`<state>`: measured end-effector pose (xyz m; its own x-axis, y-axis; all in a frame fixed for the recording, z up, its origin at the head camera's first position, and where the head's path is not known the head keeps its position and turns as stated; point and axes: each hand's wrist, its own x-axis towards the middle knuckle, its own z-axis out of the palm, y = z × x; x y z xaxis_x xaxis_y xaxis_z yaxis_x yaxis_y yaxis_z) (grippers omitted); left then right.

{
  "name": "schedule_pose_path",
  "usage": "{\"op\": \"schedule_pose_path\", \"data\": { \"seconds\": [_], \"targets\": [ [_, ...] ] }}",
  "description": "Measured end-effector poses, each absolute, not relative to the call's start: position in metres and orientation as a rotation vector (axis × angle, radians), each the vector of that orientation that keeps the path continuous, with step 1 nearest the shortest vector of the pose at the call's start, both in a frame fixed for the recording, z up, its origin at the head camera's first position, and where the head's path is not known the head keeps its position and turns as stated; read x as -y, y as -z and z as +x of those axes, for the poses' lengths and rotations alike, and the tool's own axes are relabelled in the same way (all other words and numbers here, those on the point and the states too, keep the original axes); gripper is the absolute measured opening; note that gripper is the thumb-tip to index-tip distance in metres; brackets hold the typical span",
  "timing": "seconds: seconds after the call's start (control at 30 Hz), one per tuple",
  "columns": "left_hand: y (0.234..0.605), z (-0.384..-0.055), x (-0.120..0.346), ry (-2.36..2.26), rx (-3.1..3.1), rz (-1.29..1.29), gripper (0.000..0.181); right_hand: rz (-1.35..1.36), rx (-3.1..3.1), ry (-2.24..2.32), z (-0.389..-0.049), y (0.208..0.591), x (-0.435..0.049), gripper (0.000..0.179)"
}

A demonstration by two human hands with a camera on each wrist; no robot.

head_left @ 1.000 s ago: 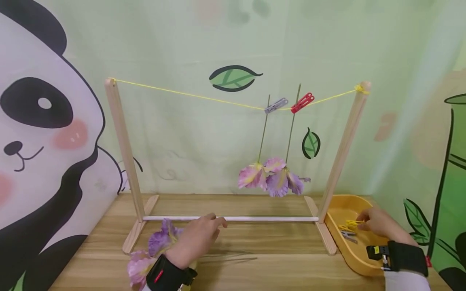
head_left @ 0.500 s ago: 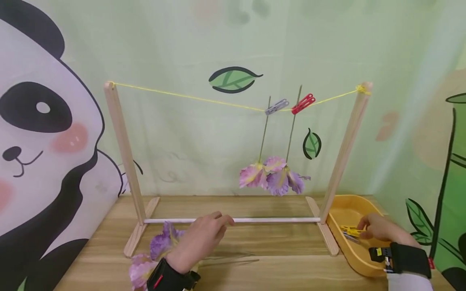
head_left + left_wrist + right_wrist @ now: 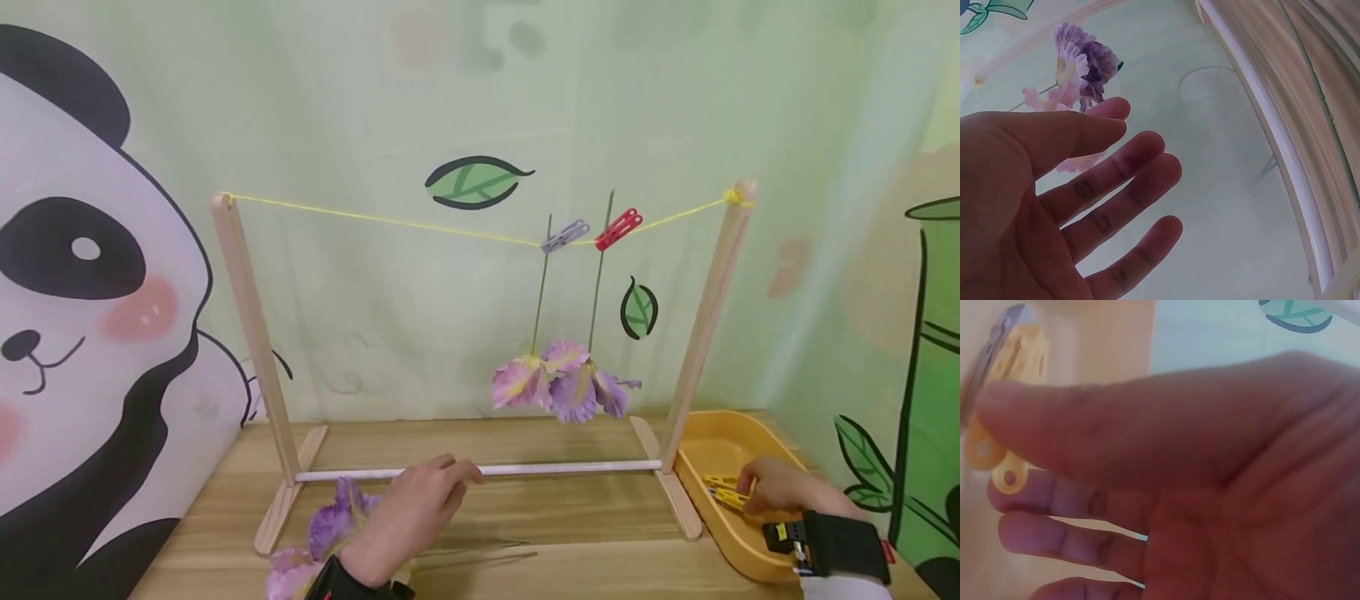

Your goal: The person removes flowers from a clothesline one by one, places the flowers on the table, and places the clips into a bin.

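Note:
In the head view my right hand (image 3: 783,487) reaches into the yellow tray (image 3: 738,562) at the right. Its thumb and forefinger pinch a yellow clothespin (image 3: 1019,356), and a grey clothespin (image 3: 994,347) lies beside that in the right wrist view. My left hand (image 3: 416,517) holds nothing, its fingers loosely spread and slightly bent in the left wrist view. Near it on the table are a purple artificial flower (image 3: 330,529) and a pink one (image 3: 288,575), their thin stems pointing right and partly covered by the hand.
A wooden frame (image 3: 255,333) carries a sagging yellow string (image 3: 375,218). Grey (image 3: 565,237) and red (image 3: 619,229) clothespins on it hold a pink flower (image 3: 517,383) and a purple flower (image 3: 577,396) upside down. A white rod (image 3: 570,469) joins the frame's feet.
My right hand's fingers have shifted among the clothespins and now pinch a yellow one. The left hand stays nearly still. The head view has tilted up slightly, so the scene sits lower.

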<state>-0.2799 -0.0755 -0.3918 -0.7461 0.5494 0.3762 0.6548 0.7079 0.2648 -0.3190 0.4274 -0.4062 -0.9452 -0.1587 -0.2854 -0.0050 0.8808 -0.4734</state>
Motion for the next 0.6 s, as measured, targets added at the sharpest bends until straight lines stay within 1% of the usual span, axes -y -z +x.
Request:
{"op": "schedule_pose_path", "data": {
  "seconds": [0.5,0.6],
  "targets": [
    [0.3949,-0.2819,0.0745,0.58,2.635,-0.975,0.024,-0.074,-2.705,0.692,-0.3186,0.4109,-0.4274,0.014],
    [0.3915,-0.282,0.0739,0.593,2.624,-0.972,0.024,-0.105,-2.718,0.706,-0.3181,0.4113,-0.4263,0.014]
  ]
}}
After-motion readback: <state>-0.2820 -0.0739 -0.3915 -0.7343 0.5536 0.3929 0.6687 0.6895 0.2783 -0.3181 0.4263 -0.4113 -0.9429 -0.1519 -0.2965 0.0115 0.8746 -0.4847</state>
